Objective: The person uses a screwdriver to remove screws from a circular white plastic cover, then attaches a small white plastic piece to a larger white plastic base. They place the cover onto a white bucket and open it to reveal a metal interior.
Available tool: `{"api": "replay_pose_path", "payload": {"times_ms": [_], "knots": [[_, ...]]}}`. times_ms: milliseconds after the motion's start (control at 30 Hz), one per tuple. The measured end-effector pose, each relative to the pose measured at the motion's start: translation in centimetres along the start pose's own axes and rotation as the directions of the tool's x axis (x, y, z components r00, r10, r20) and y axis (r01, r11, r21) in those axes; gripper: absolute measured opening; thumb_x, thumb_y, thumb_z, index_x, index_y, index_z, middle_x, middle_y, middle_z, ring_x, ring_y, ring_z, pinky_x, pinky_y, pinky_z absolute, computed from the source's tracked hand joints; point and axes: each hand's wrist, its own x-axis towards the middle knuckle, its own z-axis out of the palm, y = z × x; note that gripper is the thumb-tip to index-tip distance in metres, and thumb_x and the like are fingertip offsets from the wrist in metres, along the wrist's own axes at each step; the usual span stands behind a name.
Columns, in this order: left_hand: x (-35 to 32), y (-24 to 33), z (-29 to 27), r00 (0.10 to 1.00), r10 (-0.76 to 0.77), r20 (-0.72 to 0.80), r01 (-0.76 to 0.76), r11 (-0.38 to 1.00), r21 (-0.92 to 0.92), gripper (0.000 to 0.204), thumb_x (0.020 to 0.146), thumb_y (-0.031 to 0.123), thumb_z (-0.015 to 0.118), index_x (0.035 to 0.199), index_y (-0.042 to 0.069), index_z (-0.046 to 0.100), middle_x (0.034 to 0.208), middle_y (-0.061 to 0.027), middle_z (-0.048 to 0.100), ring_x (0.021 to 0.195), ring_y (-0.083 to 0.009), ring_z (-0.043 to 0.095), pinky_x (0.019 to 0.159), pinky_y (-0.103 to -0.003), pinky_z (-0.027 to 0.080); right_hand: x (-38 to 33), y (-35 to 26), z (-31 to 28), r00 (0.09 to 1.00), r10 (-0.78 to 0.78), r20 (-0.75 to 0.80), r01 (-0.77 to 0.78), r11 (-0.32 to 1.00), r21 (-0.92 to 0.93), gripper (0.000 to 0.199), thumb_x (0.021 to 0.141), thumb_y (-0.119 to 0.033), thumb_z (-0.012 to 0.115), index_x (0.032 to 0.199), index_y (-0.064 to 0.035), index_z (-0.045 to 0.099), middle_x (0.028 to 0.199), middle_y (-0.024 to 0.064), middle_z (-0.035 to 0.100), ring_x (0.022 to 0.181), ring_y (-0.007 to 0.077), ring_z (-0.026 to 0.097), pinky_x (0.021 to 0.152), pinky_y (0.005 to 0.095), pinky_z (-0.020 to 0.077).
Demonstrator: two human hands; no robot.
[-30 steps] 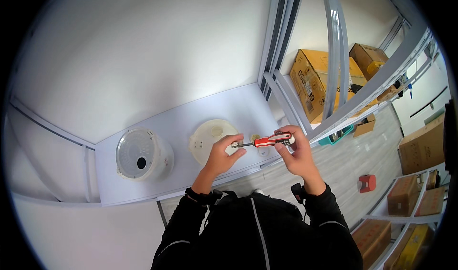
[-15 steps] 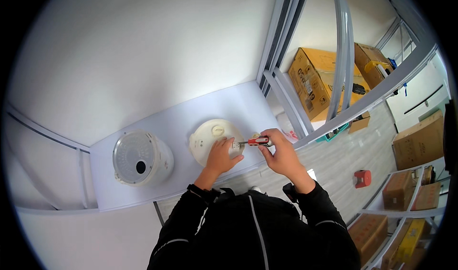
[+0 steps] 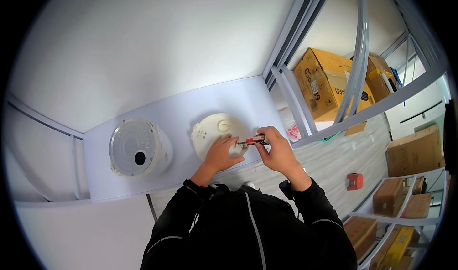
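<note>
A round cream lid-like part lies on the pale table, with a raised round knob and small holes on its face. My left hand rests on it, fingers stretched out and thumb apart, the fingertips close to the screwdriver's tip. My right hand grips a screwdriver by its red and dark handle. Its shaft points left, low over the right part of the lid-like part, by a small fitting; exact tip contact is too small to tell. Left of these stands a white cylindrical housing with a metallic perforated-looking top and a round black opening.
A pale wall rises behind the table. Grey metal frame posts bound its right end, with a large yellow-brown carton beyond. On the floor at right sits a red stool-like object, near shelves holding boxes.
The view has shifted and turned slightly. The screwdriver's tip end now sits nearer my left fingertips, and its handle tilts a little more. Both hands keep roughly the same places over the lid-like part.
</note>
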Motion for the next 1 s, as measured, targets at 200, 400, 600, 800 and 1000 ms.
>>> {"api": "replay_pose_path", "payload": {"times_ms": [200, 400, 600, 800, 1000], "knots": [[-0.1, 0.0, -0.1, 1.000, 0.000, 0.003, 0.000, 1.000, 0.002, 0.083, 0.081, 0.049, 0.085, 0.147, 0.005, 0.060, 0.149, -0.0158, 0.063, 0.150, -0.0323, 0.048, 0.128, -0.049, 0.031, 0.2, -0.5, 0.1, 0.999, -0.033, -0.025, 0.032, 0.999, -0.028, 0.037, 0.089, 0.003, 0.074, 0.123, -0.0026, 0.060, 0.112, 0.0175, 0.067, 0.097, 0.0377, 0.073, 0.079, 0.0431, 0.0590], [-0.2, -0.1, -0.1, 1.000, -0.003, 0.002, 0.003, 1.000, 0.011, 0.084, 0.081, 0.049, 0.085, 0.147, 0.005, 0.060, 0.148, -0.0157, 0.063, 0.150, -0.0315, 0.048, 0.128, -0.047, 0.031, 0.3, -0.7, 0.1, 1.000, -0.023, -0.018, 0.022, 0.999, -0.044, 0.037, 0.089, 0.003, 0.074, 0.123, -0.0021, 0.059, 0.112, 0.0177, 0.067, 0.097, 0.0380, 0.073, 0.079, 0.0435, 0.0587], [-0.3, -0.1, -0.4, 1.000, 0.013, 0.010, -0.013, 1.000, 0.015, 0.083, 0.081, 0.050, 0.084, 0.147, 0.006, 0.060, 0.147, -0.0160, 0.064, 0.150, -0.0316, 0.048, 0.128, -0.047, 0.031, 0.4, -0.9, 0.2, 0.999, -0.029, -0.019, 0.028, 0.999, -0.040, 0.039, 0.088, 0.003, 0.075, 0.123, -0.0019, 0.059, 0.112, 0.0176, 0.067, 0.096, 0.0381, 0.072, 0.078, 0.0434, 0.0582], [-0.4, -0.4, -0.4, 1.000, 0.026, 0.015, -0.026, 1.000, 0.001, 0.084, 0.081, 0.052, 0.084, 0.147, 0.006, 0.060, 0.148, -0.0166, 0.063, 0.150, -0.0335, 0.047, 0.128, -0.049, 0.031, 0.7, -1.2, 0.4, 1.000, -0.020, 0.012, 0.020, 0.997, -0.068, 0.040, 0.087, 0.003, 0.075, 0.124, -0.0016, 0.059, 0.113, 0.0179, 0.067, 0.095, 0.0376, 0.073, 0.078, 0.0431, 0.0583], [-0.4, -0.5, -0.4, 0.999, 0.035, 0.013, -0.034, 0.999, -0.001, 0.084, 0.082, 0.052, 0.085, 0.147, 0.007, 0.059, 0.148, -0.0174, 0.063, 0.150, -0.0350, 0.047, 0.128, -0.050, 0.031, 1.1, -1.5, 0.7, 1.000, -0.028, 0.007, 0.028, 0.993, -0.116, 0.041, 0.088, -0.006, 0.080, 0.123, -0.0026, 0.060, 0.108, 0.0176, 0.070, 0.091, 0.0369, 0.074, 0.075, 0.0427, 0.0587]]}}
